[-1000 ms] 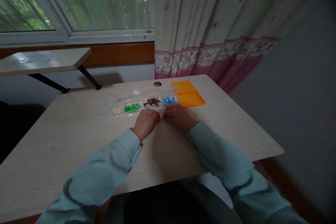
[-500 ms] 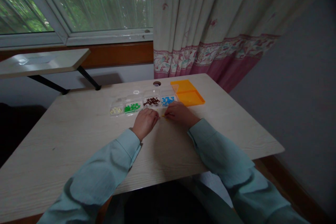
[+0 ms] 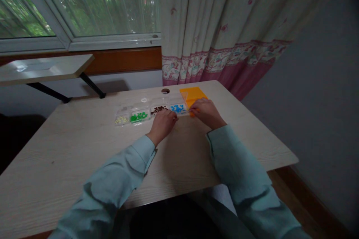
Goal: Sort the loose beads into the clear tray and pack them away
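My left hand (image 3: 164, 123) is closed in a pinch just in front of the brown pieces (image 3: 158, 109); what its fingertips hold is too small to make out. Over the front left part of an orange tray (image 3: 193, 92), my right hand (image 3: 208, 112) has its fingers pressed together, their contents hidden. Blue pieces (image 3: 177, 108) lie in a clear compartment between the two hands. Farther left, clear compartments hold green pieces (image 3: 138, 116) and pale yellow pieces (image 3: 121, 120). A faint yellowish sliver shows on the table below my left fingertips.
The pale wooden table (image 3: 112, 164) has a round cable hole (image 3: 165, 91) near its back edge. A raised shelf (image 3: 47, 67) on black legs stands at the back left. Behind the table hang a floral curtain (image 3: 193, 59) and a window; a wall is at the right.
My right hand has moved right and slightly away from me, onto the orange tray. My left hand has shifted a little to the right. The gap between them has widened.
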A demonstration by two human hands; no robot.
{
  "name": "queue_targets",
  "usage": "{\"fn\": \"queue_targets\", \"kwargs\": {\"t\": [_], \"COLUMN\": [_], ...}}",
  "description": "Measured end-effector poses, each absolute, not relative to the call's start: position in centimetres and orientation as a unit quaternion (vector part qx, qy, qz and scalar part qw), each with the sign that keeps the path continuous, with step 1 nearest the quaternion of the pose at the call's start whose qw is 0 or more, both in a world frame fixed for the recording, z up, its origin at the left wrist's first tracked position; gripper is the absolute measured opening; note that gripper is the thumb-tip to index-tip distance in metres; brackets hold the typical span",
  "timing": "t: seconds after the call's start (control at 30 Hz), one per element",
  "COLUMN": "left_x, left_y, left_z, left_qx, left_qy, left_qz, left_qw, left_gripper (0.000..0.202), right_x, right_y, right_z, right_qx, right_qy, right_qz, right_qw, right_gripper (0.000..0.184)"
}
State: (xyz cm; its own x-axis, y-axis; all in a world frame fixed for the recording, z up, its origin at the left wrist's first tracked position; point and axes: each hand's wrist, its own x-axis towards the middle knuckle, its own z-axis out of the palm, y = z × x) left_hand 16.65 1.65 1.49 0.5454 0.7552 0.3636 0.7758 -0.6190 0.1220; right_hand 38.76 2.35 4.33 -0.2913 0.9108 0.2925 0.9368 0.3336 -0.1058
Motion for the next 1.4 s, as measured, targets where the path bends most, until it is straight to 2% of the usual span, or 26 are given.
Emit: {"fn": "queue_targets", "kwargs": {"t": [0.27,0.43,0.57,0.67,1.0,1.23,1.4], "left_x": [24.8,23.3,17.8,13.7,12.0,12.2,12.3], "left_y": [4.8,5.6,4.8,3.3,2.5,2.9,3.0], "left_z": [1.1,2.0,2.9,2.4,0.5,0.4,0.4], "left_qx": [-0.894,-0.885,-0.866,-0.865,-0.884,-0.887,-0.886], "left_qy": [-0.399,-0.412,-0.438,-0.444,-0.424,-0.422,-0.424], "left_qz": [-0.196,-0.205,-0.224,-0.216,-0.180,-0.168,-0.167], "left_qw": [0.046,0.068,0.092,0.093,0.084,0.085,0.083], "left_gripper": [0.021,0.024,0.028,0.029,0.022,0.022,0.020], "right_x": [41.4,41.2,40.6,39.1,34.1,34.3,34.1], "right_y": [2.5,2.4,2.2,1.7,0.1,0.6,0.8], "right_z": [3.9,4.0,4.4,4.6,4.9,4.1,3.5], "right_qx": [-0.694,-0.693,-0.642,-0.561,-0.451,-0.410,-0.410], "right_qy": [-0.709,-0.702,-0.741,-0.802,-0.883,-0.901,-0.905], "right_qz": [-0.076,-0.090,-0.047,-0.008,0.090,0.118,0.097], "right_qw": [0.098,0.135,0.192,0.203,0.091,0.077,0.063], "right_gripper": [0.024,0.025,0.021,0.018,0.016,0.016,0.015]}}
